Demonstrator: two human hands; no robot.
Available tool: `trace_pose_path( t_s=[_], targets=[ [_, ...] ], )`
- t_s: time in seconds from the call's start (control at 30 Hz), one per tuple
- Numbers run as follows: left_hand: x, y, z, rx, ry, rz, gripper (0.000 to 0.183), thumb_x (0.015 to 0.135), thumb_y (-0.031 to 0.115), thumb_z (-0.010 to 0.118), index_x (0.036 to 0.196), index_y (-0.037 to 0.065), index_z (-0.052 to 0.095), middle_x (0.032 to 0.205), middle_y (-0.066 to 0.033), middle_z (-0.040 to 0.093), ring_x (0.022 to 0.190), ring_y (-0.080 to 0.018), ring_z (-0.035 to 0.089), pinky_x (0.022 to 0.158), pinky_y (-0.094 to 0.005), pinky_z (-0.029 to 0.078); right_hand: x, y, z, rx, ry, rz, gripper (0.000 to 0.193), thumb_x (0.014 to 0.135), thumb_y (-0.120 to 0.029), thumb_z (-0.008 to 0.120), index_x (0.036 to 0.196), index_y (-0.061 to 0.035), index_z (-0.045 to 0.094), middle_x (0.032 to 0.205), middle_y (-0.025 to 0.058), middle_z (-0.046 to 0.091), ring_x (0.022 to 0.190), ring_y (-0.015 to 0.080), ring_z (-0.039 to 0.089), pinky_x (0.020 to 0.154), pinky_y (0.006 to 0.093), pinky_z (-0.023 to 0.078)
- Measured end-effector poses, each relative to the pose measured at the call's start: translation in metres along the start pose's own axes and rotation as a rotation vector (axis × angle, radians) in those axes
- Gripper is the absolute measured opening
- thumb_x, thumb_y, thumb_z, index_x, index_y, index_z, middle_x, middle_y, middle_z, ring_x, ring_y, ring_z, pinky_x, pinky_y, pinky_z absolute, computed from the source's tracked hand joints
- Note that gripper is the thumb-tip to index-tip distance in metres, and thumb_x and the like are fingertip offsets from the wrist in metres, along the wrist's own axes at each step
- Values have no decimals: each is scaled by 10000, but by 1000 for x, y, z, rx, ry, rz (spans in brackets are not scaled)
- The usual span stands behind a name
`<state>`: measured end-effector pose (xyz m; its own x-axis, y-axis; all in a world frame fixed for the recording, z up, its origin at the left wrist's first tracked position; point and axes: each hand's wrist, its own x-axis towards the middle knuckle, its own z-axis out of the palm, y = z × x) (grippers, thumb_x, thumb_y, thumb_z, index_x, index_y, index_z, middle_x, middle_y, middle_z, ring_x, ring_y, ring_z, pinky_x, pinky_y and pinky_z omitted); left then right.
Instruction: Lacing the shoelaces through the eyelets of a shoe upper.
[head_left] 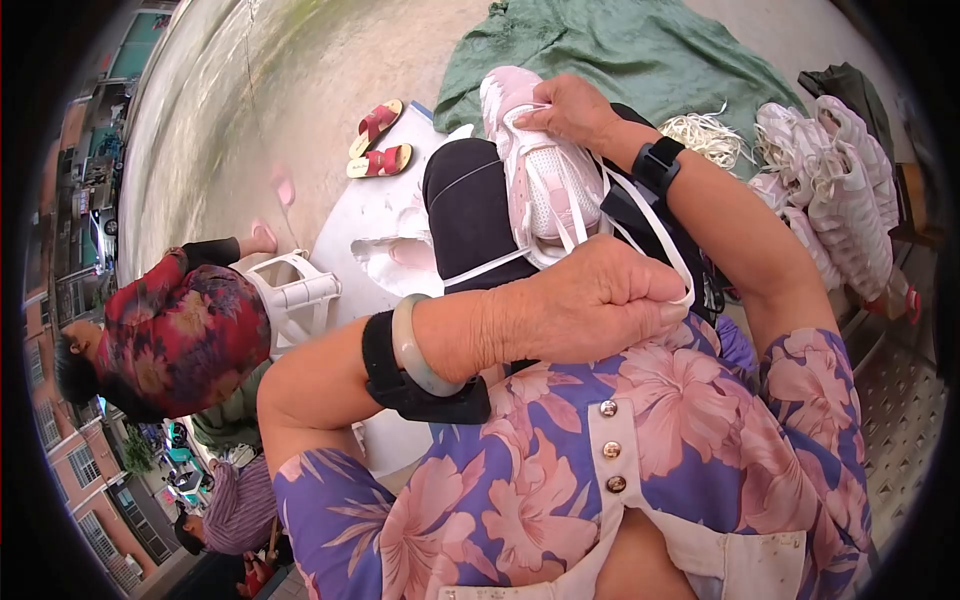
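Note:
A pink and white sneaker (545, 165) lies across my lap, its toe pointing away from me. With its fingers closed, my left hand (610, 300) holds a white shoelace (662, 225) pulled back from the sneaker toward my chest. My right hand (572, 112) grips the sneaker's right side near the toe, thumb on the upper; part of its hold is hidden. Loose strands of lace cross the mesh tongue, and another strand runs left over my black trouser leg (465, 200).
A heap of white shoelaces (708, 138) and several sneakers (845, 195) lie to the right. Green cloth (610, 60) spreads ahead. Red sandals (380, 160) rest beside a white sheet or board (350, 225) on the left. A person (185, 335) sits on a white stool (300, 290) farther left.

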<state>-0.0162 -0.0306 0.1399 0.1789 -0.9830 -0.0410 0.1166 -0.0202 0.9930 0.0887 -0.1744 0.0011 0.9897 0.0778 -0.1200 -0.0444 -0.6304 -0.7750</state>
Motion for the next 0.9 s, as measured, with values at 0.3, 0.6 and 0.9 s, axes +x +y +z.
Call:
trace_pose_path(
  t_s=[0.3, 0.6, 0.9],
  targets=[
    [0, 3, 4, 347, 54, 271, 74, 844, 61, 536, 807, 4, 507, 673, -128, 496, 580, -303, 496, 525, -333, 396, -3, 5, -7, 25, 4, -26, 330, 741, -383, 685, 807, -60, 669, 780, 138, 638, 713, 302, 582, 662, 369, 455],
    [-5, 8, -5, 602, 229, 546, 169, 711, 45, 604, 864, 35, 533, 733, -86, 515, 658, -297, 533, 572, -382, 424, -93, -9, -47, 372, -290, -197, 173, 830, -151, 588, 867, -1, 665, 632, -3, 562, 615, 45, 474, 557, 226, 402],
    [7, 9, 3, 650, 245, 570, 180, 655, 70, 606, 825, 42, 556, 718, -72, 532, 654, -265, 541, 604, -347, 436, -93, -16, -3, -56, -31, -461, 492, 794, -110, 616, 1266, -187, 498, 846, 74, 657, 650, 241, 644, 567, 304, 508]
  ],
)
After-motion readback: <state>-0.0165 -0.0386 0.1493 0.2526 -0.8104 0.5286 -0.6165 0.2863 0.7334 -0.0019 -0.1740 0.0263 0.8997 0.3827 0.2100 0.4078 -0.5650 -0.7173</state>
